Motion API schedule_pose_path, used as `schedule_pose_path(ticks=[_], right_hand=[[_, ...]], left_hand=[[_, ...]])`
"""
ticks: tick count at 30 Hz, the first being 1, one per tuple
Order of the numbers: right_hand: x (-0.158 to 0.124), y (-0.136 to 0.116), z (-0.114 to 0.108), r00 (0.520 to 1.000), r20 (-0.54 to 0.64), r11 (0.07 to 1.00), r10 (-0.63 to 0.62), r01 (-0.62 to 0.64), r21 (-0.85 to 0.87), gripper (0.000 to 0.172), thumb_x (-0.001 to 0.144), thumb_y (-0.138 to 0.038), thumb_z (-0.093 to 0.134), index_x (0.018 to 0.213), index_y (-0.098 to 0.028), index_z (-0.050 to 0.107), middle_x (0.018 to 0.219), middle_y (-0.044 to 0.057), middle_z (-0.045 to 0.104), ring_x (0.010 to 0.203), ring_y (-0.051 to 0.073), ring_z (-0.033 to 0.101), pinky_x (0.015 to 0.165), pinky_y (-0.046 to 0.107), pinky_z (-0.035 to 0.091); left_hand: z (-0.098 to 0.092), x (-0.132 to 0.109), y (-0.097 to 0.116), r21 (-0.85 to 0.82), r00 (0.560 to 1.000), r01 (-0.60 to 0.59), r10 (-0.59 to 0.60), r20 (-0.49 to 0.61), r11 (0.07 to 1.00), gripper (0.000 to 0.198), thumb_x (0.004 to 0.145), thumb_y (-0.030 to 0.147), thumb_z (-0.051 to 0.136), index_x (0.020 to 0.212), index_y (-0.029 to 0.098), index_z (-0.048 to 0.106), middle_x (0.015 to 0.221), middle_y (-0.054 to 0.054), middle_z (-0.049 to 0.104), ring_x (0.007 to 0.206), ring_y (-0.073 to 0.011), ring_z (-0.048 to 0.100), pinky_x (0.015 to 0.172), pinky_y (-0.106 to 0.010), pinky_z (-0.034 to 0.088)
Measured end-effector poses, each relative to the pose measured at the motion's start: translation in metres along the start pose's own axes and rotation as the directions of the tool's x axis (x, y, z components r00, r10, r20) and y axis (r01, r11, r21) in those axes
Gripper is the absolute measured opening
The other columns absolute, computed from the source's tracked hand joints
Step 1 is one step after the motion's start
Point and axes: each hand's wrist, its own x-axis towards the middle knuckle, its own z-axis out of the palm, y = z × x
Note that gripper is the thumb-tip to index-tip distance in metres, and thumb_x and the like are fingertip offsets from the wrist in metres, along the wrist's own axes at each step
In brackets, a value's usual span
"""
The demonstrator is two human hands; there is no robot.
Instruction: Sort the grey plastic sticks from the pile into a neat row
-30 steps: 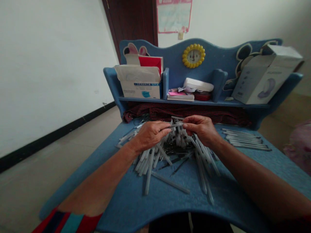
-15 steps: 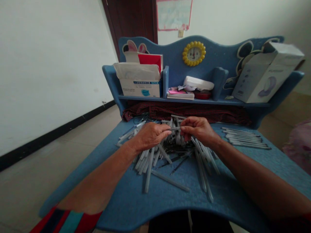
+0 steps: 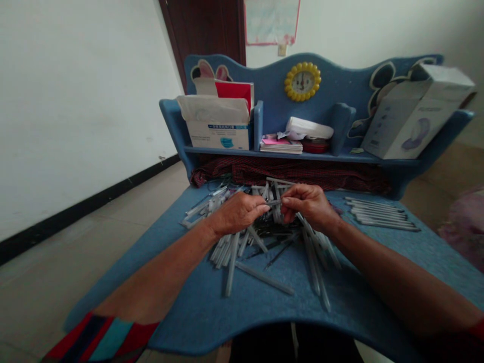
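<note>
My left hand point(image 3: 239, 213) and my right hand point(image 3: 307, 205) meet over a loose pile of grey pen tubes point(image 3: 264, 237) on the blue desk point(image 3: 212, 307). Both hands are closed in a pinch on one short grey pen piece point(image 3: 275, 202) held level between the fingertips. Thin dark refills point(image 3: 278, 254) lie mixed among the tubes under my hands. A neat row of pens point(image 3: 381, 216) lies to the right of my right wrist.
The desk's back shelf holds a white mask box point(image 3: 218, 123), a red book point(image 3: 236, 93), pink and white papers point(image 3: 289, 141) and a large white carton point(image 3: 412, 118). A yellow clock point(image 3: 302, 81) hangs on the backboard. Dark red cloth point(image 3: 287, 171) lies under the shelf.
My two hands have drawn closer together on the pen piece, and they have sunk slightly toward the pile. The view has shifted a little.
</note>
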Motion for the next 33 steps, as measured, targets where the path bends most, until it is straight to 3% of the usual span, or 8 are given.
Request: schedule_pose_path(ticks=[11, 16, 18, 23, 27, 29, 30, 33], right_hand=[[0.003, -0.009, 0.004, 0.999, -0.050, 1.000, -0.004, 0.006, 0.026, 0.027, 0.065, -0.036, 0.073, 0.072, -0.014, 0.059, 0.054, 0.000, 0.064, 0.039, 0.013, 0.059, 0.037, 0.020, 0.046], [0.007, -0.015, 0.015, 0.998, -0.064, 0.985, 0.012, -0.001, 0.171, 0.047, 0.064, -0.040, 0.073, 0.101, -0.019, 0.052, 0.060, -0.004, 0.065, 0.041, 0.012, 0.060, 0.038, 0.020, 0.045], [0.006, -0.014, 0.022, 0.999, -0.028, 0.980, 0.032, -0.026, 0.195, 0.046, 0.064, -0.042, 0.073, 0.099, -0.019, 0.052, 0.057, -0.005, 0.063, 0.039, 0.011, 0.058, 0.037, 0.019, 0.043], [0.006, -0.012, 0.025, 0.999, 0.007, 0.994, 0.037, -0.037, 0.104, 0.031, 0.070, -0.044, 0.066, 0.082, -0.017, 0.056, 0.053, -0.005, 0.059, 0.037, 0.009, 0.053, 0.035, 0.018, 0.040], [0.004, -0.043, -0.003, 0.999, 0.024, 0.983, -0.027, 0.031, -0.180, 0.025, 0.074, -0.040, 0.060, 0.081, -0.016, 0.055, 0.057, -0.003, 0.059, 0.041, 0.009, 0.052, 0.038, 0.019, 0.040], [-0.005, -0.069, -0.026, 0.991, 0.044, 0.863, -0.124, 0.130, -0.489, 0.019, 0.077, -0.035, 0.056, 0.077, -0.016, 0.057, 0.061, -0.002, 0.058, 0.046, 0.008, 0.051, 0.043, 0.020, 0.040], [-0.012, -0.081, -0.039, 0.985, 0.058, 0.727, -0.164, 0.160, -0.668, 0.015, 0.078, -0.031, 0.055, 0.075, -0.016, 0.058, 0.064, -0.001, 0.059, 0.050, 0.009, 0.052, 0.046, 0.020, 0.039], [-0.038, -0.102, -0.075, 0.996, -0.001, 0.076, -0.091, 0.006, -0.997, 0.011, 0.076, -0.025, 0.055, 0.072, -0.017, 0.060, 0.059, 0.001, 0.058, 0.054, 0.013, 0.054, 0.051, 0.024, 0.037]], left_hand=[[0.002, 0.003, 0.006, -0.050, 0.996, 0.050, -0.054, -0.077, 0.997, 0.030, 0.086, 0.032, 0.044, 0.061, 0.017, 0.051, 0.051, 0.004, 0.040, 0.050, -0.0096, 0.042, 0.052, -0.022, 0.030], [0.000, 0.007, 0.010, -0.158, 0.974, 0.134, -0.159, -0.159, 0.978, 0.028, 0.088, 0.036, 0.043, 0.078, 0.017, 0.060, 0.060, 0.002, 0.055, 0.057, -0.0113, 0.051, 0.055, -0.021, 0.038], [0.002, 0.008, 0.013, -0.199, 0.964, 0.148, -0.186, -0.188, 0.969, 0.028, 0.088, 0.039, 0.043, 0.085, 0.017, 0.061, 0.065, 0.000, 0.060, 0.060, -0.0130, 0.055, 0.058, -0.022, 0.041], [0.009, 0.008, 0.020, -0.317, 0.956, 0.151, -0.220, -0.195, 0.936, 0.031, 0.086, 0.036, 0.048, 0.110, 0.015, 0.049, 0.088, -0.006, 0.068, 0.080, -0.0191, 0.064, 0.070, -0.028, 0.047], [0.011, 0.007, 0.019, -0.377, 0.958, 0.143, -0.224, -0.181, 0.915, 0.046, 0.082, 0.038, 0.054, 0.120, 0.015, 0.042, 0.097, -0.009, 0.067, 0.083, -0.0196, 0.065, 0.073, -0.030, 0.050], [0.011, 0.006, 0.018, -0.322, 0.956, 0.150, -0.220, -0.194, 0.935, 0.045, 0.080, 0.040, 0.056, 0.117, 0.015, 0.047, 0.100, -0.010, 0.066, 0.084, -0.0202, 0.065, 0.074, -0.031, 0.051], [0.011, 0.006, 0.017, -0.286, 0.958, 0.152, -0.212, -0.194, 0.946, 0.041, 0.080, 0.040, 0.056, 0.112, 0.016, 0.051, 0.099, -0.010, 0.067, 0.084, -0.0201, 0.065, 0.073, -0.031, 0.051], [0.011, 0.007, 0.017, -0.175, 0.971, 0.129, -0.161, -0.179, 0.976, 0.028, 0.080, 0.036, 0.054, 0.099, 0.017, 0.058, 0.091, -0.007, 0.067, 0.078, -0.0187, 0.064, 0.070, -0.029, 0.050]])
